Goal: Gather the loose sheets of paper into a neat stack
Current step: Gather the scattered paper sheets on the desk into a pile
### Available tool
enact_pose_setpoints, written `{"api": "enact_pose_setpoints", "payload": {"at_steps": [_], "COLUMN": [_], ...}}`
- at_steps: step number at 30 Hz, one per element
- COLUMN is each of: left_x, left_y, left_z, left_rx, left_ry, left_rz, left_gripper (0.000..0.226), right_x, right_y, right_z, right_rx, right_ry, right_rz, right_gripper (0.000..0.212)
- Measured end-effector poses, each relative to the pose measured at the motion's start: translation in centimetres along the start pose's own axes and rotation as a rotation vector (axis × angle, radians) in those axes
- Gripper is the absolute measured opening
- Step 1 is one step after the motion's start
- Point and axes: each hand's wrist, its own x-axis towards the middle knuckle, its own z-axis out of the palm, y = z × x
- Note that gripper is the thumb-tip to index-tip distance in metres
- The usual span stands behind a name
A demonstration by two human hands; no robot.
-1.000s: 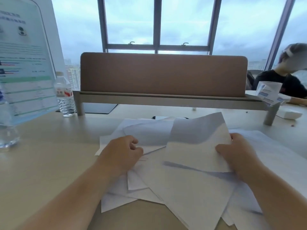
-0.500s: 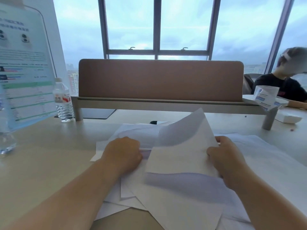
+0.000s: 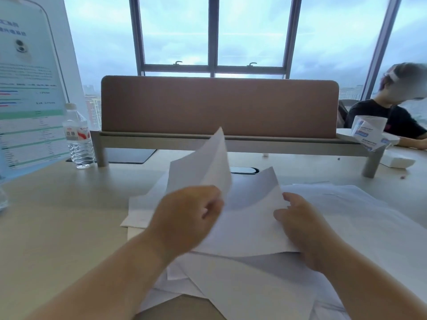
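**Two sheets lifted off a loose spread of paper**

You are holding two white sheets clear of the pile. Your left hand (image 3: 188, 218) is curled around the lower edge of one sheet (image 3: 203, 167), pinching it so that it is standing nearly upright, its top corner pointing at the brown divider (image 3: 219, 105). Your right hand (image 3: 300, 224) is gripping the right edge of a second sheet (image 3: 249, 218), thumb on top, the other fingers hidden beneath; this sheet is curving up at its far corner and lying lower than the first.

The paper looks plain white, thin and unprinted on the faces showing, with soft grey shadows where the sheets are bending. The remaining loose sheets (image 3: 346, 218) are lying fanned across the pale desk (image 3: 57, 215) under and around your hands, overlapping at odd angles, corners sticking out toward you and to the right. They overlap too much for an exact count; several are showing.

Around you: one water bottle (image 3: 78, 137) is standing at the left by the divider's leg, one printed sign (image 3: 27, 88) is leaning at the far left, and one other person (image 3: 383, 116) is sitting at the right beyond a small white printed package (image 3: 367, 132).
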Motion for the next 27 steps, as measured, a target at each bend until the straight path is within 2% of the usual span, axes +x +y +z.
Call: {"api": "enact_pose_setpoints", "payload": {"at_steps": [1, 2, 3, 4, 6, 7, 8, 10, 11, 13, 15, 17, 21, 23, 25, 27], "left_x": [-0.2, -0.3, -0.4, -0.5, -0.5, -0.4, -0.2, 0.3, 0.3, 0.1, -0.3, -0.3, 0.5, 0.6, 0.3, 0.0], "left_y": [1.4, 2.6, 3.7, 4.4, 4.7, 4.1, 3.2, 0.2, -1.5, -4.1, -5.2, -5.4, -5.2, -5.2, -5.3, -5.4], "left_z": [0.4, 0.7, 1.0, 1.2, 1.0, 0.7, 0.5, -0.3, -0.6, -1.3, -1.4, -0.9, -0.4, -0.5, -0.5, -0.7], "left_rx": [-0.031, -0.046, -0.053, -0.069, -0.234, -0.324, -0.357, -0.265, -0.184, -0.069, -0.063, -0.036, 0.155, 0.175, 0.192, 0.304], "left_ry": [-0.096, -0.204, -0.304, -0.392, -0.505, -0.505, -0.466, -0.355, -0.358, -0.519, -0.655, -0.645, -0.592, -0.595, -0.612, -0.627], "left_rz": [0.070, 0.125, 0.175, 0.214, 0.190, 0.130, 0.056, -0.113, -0.185, -0.302, -0.397, -0.448, -0.408, -0.404, -0.469, -0.607], "left_gripper": [0.021, 0.020, 0.023, 0.028, 0.038, 0.042, 0.045, 0.046, 0.046, 0.066, 0.090, 0.093, 0.069, 0.065, 0.075, 0.096], "right_x": [-0.2, -0.3, -0.3, -0.6, -0.8, -0.6, -0.3, 0.5, 0.7, 1.6, 1.9, 1.8, 1.5, 1.7, 1.7, 1.5], "right_y": [-0.3, -0.6, -0.7, -0.9, -0.7, -0.4, -0.1, 0.3, 0.3, 0.3, 0.4, 0.5, 0.7, 0.8, 0.8, 0.8], "right_z": [0.0, 0.0, -0.2, -0.5, -0.4, -0.5, -0.6, -0.9, -1.3, -2.1, -2.4, -2.2, -1.9, -2.1, -2.3, -2.4], "right_rx": [0.066, 0.138, 0.195, 0.208, 0.096, 0.016, -0.032, 0.022, 0.058, 0.116, 0.127, 0.090, 0.057, 0.049, 0.019, -0.027], "right_ry": [-0.026, -0.059, -0.093, -0.135, -0.156, -0.121, -0.054, 0.047, 0.101, 0.196, 0.248, 0.261, 0.266, 0.287, 0.307, 0.299], "right_rz": [0.022, 0.056, 0.102, 0.136, 0.089, 0.055, 0.030, 0.002, -0.008, -0.023, -0.043, -0.054, -0.068, -0.070, -0.074, -0.081], "right_gripper": [0.026, 0.021, 0.030, 0.034, 0.015, 0.018, 0.030, 0.040, 0.040, 0.039, 0.039, 0.039, 0.041, 0.041, 0.042, 0.042]}}
